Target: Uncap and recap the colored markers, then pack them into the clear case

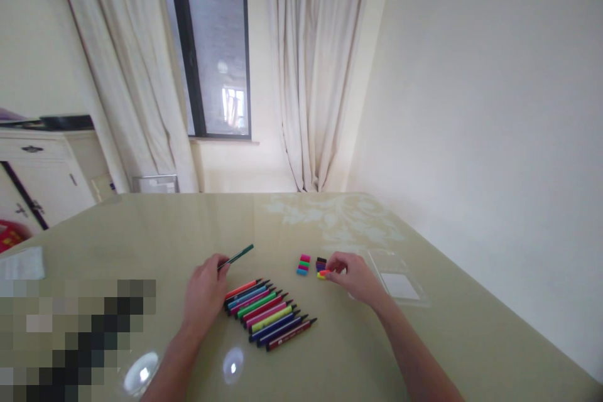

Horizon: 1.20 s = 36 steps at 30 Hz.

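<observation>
My left hand (pixel 206 289) is closed round the rear of a dark green marker pen (pixel 242 254), which points up and to the right above the table. Just right of that hand lies a slanted row of several uncapped markers (pixel 271 315) in many colours, their dark tips toward the upper right. My right hand (pixel 352 275) pinches a red-orange marker cap (pixel 323 272) between thumb and fingers. Beside and partly under those fingers are a yellow cap (pixel 321 276) and some dark caps (pixel 321 263). Left of them, a short stack of pink, green, purple and blue caps (pixel 303 264) lies on the table.
A clear plastic case (pixel 417 301) with a white card (pixel 399 286) lies right of my right hand. The glossy table (pixel 164 226) reflects lights. Some folded whitish material (pixel 22 264) is at its left edge. A wall (pixel 494 138) borders the right side.
</observation>
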Each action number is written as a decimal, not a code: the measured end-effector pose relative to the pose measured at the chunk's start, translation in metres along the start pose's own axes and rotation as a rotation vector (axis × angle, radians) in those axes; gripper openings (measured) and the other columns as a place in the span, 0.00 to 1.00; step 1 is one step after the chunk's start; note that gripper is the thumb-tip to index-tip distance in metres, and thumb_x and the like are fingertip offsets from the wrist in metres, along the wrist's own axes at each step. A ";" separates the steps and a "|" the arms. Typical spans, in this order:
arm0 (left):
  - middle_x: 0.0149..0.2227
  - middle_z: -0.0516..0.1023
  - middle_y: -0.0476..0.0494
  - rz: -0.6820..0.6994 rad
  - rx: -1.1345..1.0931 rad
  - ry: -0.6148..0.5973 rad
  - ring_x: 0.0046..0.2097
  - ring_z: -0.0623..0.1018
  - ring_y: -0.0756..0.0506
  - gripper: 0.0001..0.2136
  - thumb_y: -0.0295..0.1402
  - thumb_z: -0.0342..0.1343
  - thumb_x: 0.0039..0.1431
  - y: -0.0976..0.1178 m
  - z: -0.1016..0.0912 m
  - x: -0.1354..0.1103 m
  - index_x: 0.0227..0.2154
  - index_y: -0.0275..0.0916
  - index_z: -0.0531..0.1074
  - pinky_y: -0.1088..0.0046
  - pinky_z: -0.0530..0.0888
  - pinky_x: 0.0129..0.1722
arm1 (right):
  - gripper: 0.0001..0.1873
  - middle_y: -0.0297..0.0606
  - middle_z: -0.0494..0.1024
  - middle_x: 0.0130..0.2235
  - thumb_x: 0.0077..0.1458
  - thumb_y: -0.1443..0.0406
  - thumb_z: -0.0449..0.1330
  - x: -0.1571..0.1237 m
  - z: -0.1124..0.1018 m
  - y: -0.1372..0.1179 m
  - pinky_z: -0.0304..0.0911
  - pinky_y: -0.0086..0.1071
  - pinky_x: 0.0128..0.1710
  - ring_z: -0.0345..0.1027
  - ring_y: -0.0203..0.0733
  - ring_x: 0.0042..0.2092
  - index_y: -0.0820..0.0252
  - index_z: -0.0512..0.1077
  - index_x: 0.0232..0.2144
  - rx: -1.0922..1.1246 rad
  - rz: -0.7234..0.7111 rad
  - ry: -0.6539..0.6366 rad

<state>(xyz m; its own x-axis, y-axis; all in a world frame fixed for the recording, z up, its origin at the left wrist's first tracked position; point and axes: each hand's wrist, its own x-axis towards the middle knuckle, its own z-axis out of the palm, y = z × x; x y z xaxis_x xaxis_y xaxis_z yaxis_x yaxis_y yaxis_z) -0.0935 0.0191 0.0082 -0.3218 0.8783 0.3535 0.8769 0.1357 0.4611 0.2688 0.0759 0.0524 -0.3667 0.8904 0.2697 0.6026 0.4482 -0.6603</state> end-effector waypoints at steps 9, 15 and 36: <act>0.43 0.81 0.40 0.112 -0.199 0.000 0.46 0.78 0.37 0.13 0.41 0.44 0.67 0.026 0.004 -0.008 0.42 0.42 0.71 0.56 0.72 0.51 | 0.04 0.35 0.80 0.32 0.47 0.70 0.67 -0.004 0.020 0.003 0.60 0.31 0.37 0.72 0.41 0.36 0.56 0.79 0.28 -0.209 0.063 -0.067; 0.44 0.81 0.40 0.135 -0.300 0.010 0.48 0.78 0.37 0.13 0.42 0.45 0.68 0.033 0.002 -0.009 0.43 0.42 0.72 0.54 0.72 0.53 | 0.04 0.36 0.79 0.33 0.49 0.70 0.67 -0.002 0.027 0.000 0.60 0.31 0.38 0.72 0.42 0.37 0.57 0.79 0.30 -0.269 0.058 -0.052; 0.30 0.80 0.45 0.112 0.157 -0.128 0.35 0.80 0.40 0.19 0.48 0.40 0.72 0.060 -0.009 -0.026 0.32 0.45 0.69 0.69 0.67 0.33 | 0.13 0.39 0.85 0.35 0.57 0.56 0.65 0.002 0.022 -0.019 0.72 0.36 0.37 0.77 0.45 0.33 0.55 0.84 0.39 0.409 -0.024 0.292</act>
<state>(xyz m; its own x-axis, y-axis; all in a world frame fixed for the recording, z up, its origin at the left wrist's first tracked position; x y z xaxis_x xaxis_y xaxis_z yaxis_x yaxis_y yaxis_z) -0.0353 -0.0001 0.0341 -0.1803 0.9415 0.2847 0.9527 0.0952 0.2885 0.2411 0.0678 0.0502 -0.1279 0.8916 0.4344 0.2481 0.4529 -0.8564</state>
